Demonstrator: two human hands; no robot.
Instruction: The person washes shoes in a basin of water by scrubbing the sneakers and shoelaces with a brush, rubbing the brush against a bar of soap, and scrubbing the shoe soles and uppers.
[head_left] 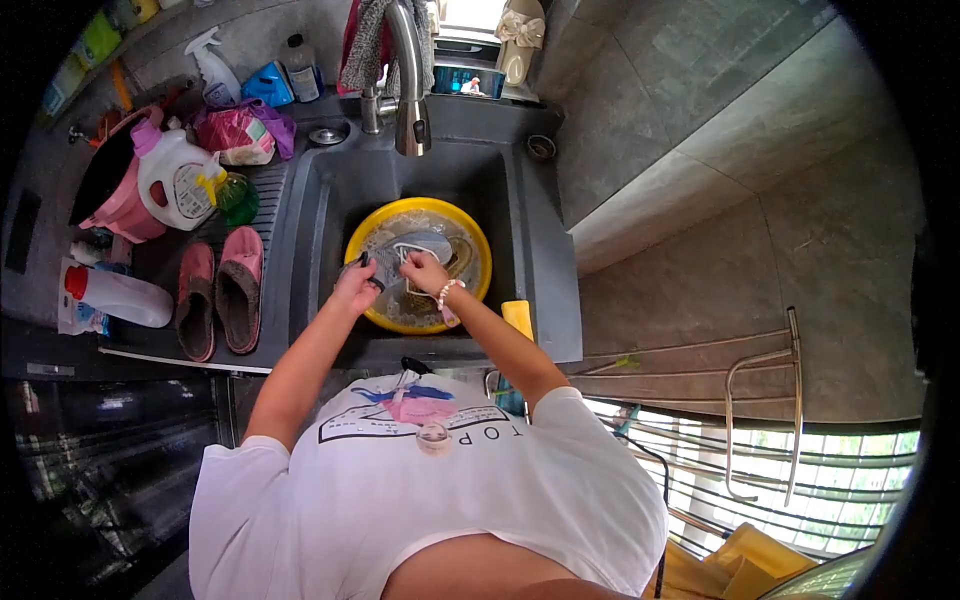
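Note:
A grey sneaker with white laces sits in a yellow basin of sudsy water inside the sink. My left hand is closed on the sneaker's near left end; a small dark item shows at its fingers, too small to name. Over the shoe's opening, my right hand pinches the white laces. Beside the sneaker, an olive-beige thing lies partly in the water, and I cannot tell its kind.
A faucet hangs over the sink. Pink slippers, a detergent jug, a green spray bottle and a white bottle stand or lie left. A yellow bar rests on the right rim. A metal rack is lower right.

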